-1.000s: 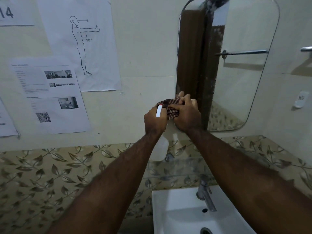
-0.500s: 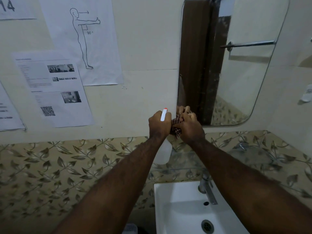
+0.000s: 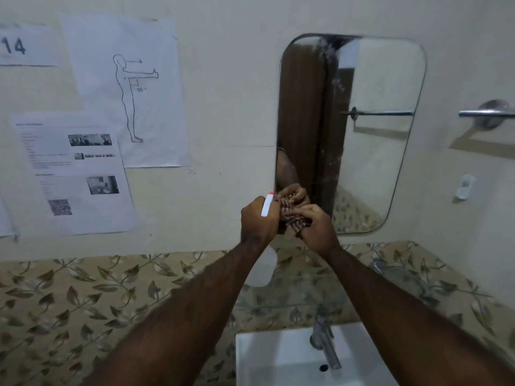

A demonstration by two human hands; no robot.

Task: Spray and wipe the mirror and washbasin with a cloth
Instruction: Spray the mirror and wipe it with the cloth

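A rounded mirror hangs on the cream wall above a white washbasin with a metal tap. My left hand grips a white spray bottle; its red-tipped nozzle sticks up above my knuckles and its body hangs below my wrist. My right hand holds a striped red and white cloth bunched at the mirror's lower left corner. Both hands touch around the cloth. Their reflection shows in the glass.
Several printed sheets are stuck on the wall to the left. A metal towel bar juts from the wall on the right, with a small white fitting below it. Leaf-patterned tiles run behind the basin.
My view tilted up, so the whole mirror shows now. Both hands stay together at the mirror's lower left corner, still holding the cloth and the bottle.
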